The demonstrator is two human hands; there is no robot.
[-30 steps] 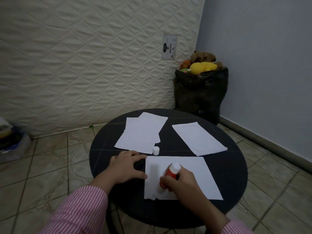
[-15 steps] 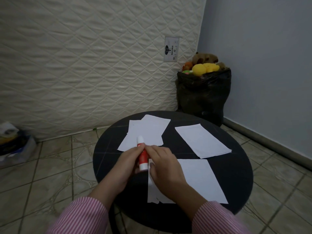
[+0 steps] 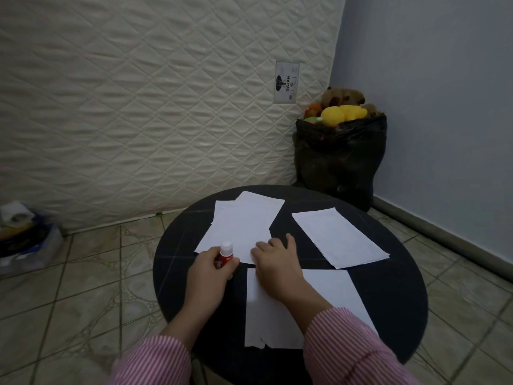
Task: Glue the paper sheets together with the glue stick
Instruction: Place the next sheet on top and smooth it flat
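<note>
Change: glue stick passed from your right hand to your left; cap now fitted.
Near sheet: white rectangular paper sheet (image 3: 327, 295) lies nearest you on the round black table (image 3: 394, 301).
Left hand (image 3: 208, 270): closed around the capped red-and-white glue stick (image 3: 226, 254), upright, parked off the paper.
Right hand (image 3: 273, 259): open, empty, fingers on the overlapped white sheets (image 3: 244, 223), probably to draw one over.
Far sheet: separate white sheet (image 3: 338, 237), untouched.

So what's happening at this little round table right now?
A person in a pink striped shirt is gluing paper sheets on a dark round table. The left hand holds a capped red glue stick upright. The right hand rests flat at the near edge of the overlapping sheets at the back. Another sheet lies to the right, and a third sheet lies nearest, under the right forearm.
</note>
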